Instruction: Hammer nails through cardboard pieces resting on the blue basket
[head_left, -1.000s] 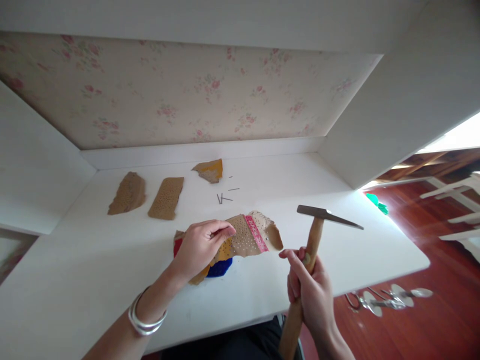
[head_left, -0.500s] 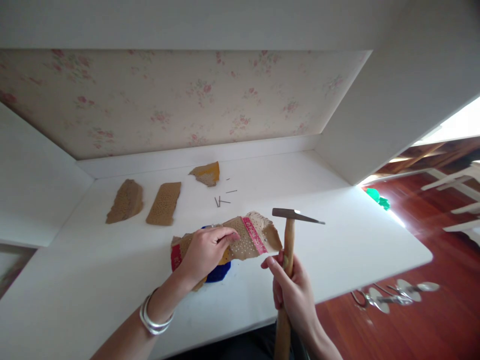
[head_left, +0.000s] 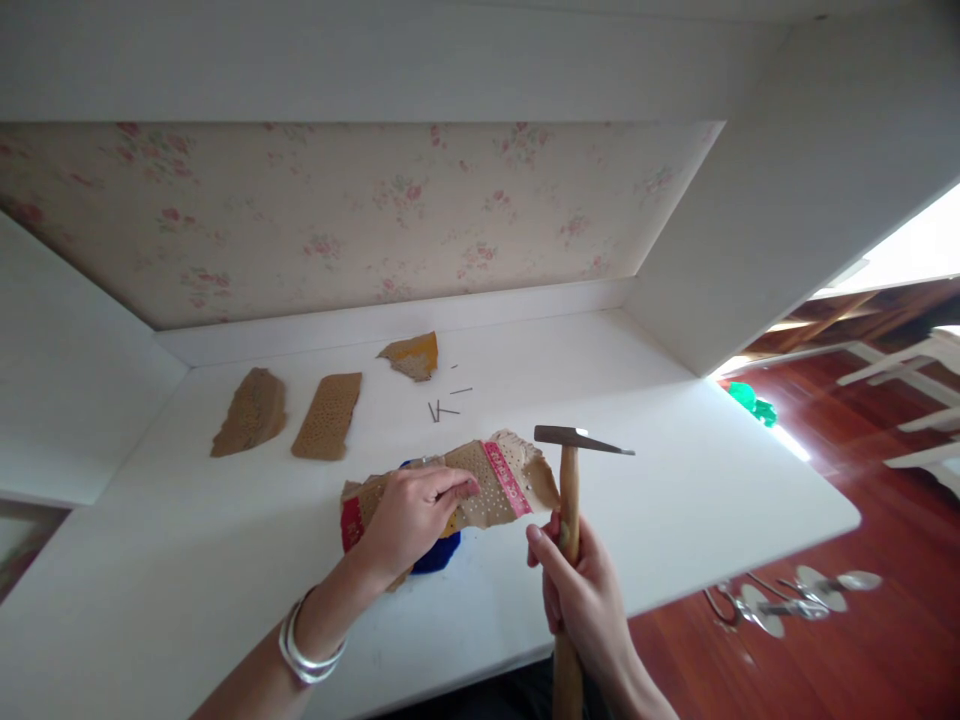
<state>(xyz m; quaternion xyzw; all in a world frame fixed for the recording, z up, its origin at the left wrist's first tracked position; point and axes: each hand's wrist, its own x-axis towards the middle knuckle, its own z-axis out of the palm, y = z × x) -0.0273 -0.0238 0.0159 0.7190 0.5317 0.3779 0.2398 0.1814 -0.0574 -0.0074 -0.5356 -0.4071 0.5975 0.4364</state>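
Note:
My left hand (head_left: pixel 411 518) presses down on a torn, perforated brown cardboard piece (head_left: pixel 501 482) with a pink-red stripe, its fingers pinched together at the card's middle. Under the card lies a blue object (head_left: pixel 436 553). My right hand (head_left: pixel 581 595) is closed round the wooden handle of a hammer (head_left: pixel 570 470), held upright. The metal head hangs just above the card's right end. All of this is on the white table (head_left: pixel 675 480).
Two brown perforated cardboard strips (head_left: pixel 247 412) (head_left: pixel 328 402) lie at the back left, a torn orange-brown piece (head_left: pixel 411 356) behind, several loose nails (head_left: pixel 442 407) near it. White side panels flank the table. A green object (head_left: pixel 750 400) and metal spoons (head_left: pixel 787 595) lie on the red floor.
My right hand has carried the hammer leftward and lower, from the right of the card to just above its right end. My left hand stays on the card.

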